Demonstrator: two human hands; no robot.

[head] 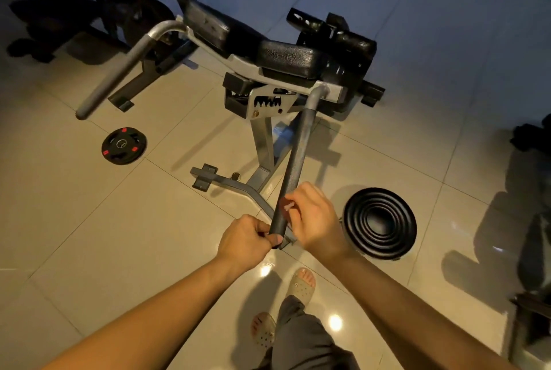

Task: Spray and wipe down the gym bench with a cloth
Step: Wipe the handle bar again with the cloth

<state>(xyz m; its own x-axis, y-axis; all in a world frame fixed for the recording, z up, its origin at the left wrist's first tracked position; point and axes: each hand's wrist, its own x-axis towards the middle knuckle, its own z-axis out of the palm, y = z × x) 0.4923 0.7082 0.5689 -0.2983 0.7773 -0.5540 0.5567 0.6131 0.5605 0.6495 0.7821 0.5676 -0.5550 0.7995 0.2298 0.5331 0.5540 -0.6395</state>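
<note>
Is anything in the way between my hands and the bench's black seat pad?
Nothing visible. The left hand grips the handle bar, the right hand is beside it, and that bar slopes up to the frame under the seat pad.

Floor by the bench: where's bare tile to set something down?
Widest bare tile lies left of the left hand, below the small weight plate. A narrower strip runs right of the large black plate. Crowded between the bench foot, handle bar and that plate.

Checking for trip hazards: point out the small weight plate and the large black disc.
small weight plate (123,145): head view, its centre hub.
large black disc (356,221): head view, its ribbed left side.
</note>
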